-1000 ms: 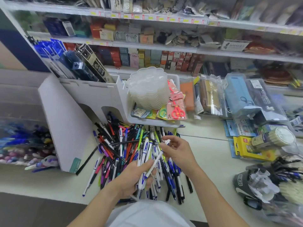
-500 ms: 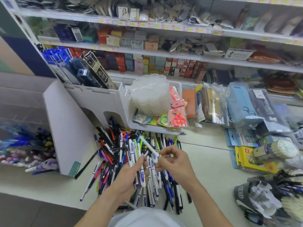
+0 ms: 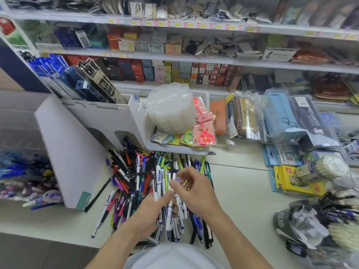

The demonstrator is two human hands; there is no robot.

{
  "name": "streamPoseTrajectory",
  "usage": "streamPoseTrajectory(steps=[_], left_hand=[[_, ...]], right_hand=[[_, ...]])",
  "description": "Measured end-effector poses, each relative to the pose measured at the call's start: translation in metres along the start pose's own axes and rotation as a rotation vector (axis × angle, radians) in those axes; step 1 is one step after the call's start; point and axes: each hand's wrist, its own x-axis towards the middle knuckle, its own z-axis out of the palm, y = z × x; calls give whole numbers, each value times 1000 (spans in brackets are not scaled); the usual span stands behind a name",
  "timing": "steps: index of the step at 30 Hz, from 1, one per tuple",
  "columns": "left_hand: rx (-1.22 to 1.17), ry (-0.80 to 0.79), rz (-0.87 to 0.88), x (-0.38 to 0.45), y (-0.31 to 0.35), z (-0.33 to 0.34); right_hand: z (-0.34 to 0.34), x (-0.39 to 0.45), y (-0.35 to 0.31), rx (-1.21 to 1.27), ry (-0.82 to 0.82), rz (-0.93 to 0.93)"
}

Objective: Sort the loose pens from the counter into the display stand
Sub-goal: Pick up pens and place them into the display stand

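White pens with blue print (image 3: 158, 183) are showing at lower centre above a red, black, blue and green pen pile (image 3: 134, 175). The display stand (image 3: 64, 144) is showing white; the scissors (image 3: 206, 135) at centre are glowing coral-pink; a yellow box (image 3: 287, 181) is sitting at right.

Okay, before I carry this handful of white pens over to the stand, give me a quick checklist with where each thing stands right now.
1. Left hand grips the white pens bundle: ok.
2. Right hand has let go of the bundle: not ok, fingers at the tips.
3. Bundle holds only one kind: cannot tell, blurred.
4. Display stand within reach at left: ok.
5. Free slot in the stand: cannot tell.
6. Pen pile emptied: not ok.
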Motion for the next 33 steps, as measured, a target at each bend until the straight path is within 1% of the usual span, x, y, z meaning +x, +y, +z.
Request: streamPoseTrajectory(steps=[2, 4, 6, 7, 10, 14, 20, 26, 31, 33], left_hand=[[165, -93, 7, -5, 1, 3], [244, -152, -3, -9, 3, 7], [228, -184, -20, -10, 3, 8], [209, -179, -22, -11, 2, 6], [116, -159, -55, -11, -1, 1], [114, -194, -45, -12, -1, 1], [208, -203, -6, -15, 2, 7], [-28, -203, -108, -12, 3, 14], [-13, -164, -104, -13, -2, 16], [-58, -147, -126, -13, -3, 18]], right_hand=[[-3, 11, -1, 4, -80, -46], [-7, 21, -4, -63, -195, -70], [-11, 29, -3, -96, -250, -75], [-13, 31, -2, -69, -261, -72], [-17, 35, 6, 60, -265, -45], [-20, 37, 14, 207, -253, -7], [-36, 36, 16, 9, -438, -21], [-42, 35, 18, 16, -436, -57], [-47, 33, 20, 77, -417, -39], [-49, 33, 23, 85, -401, -36]])
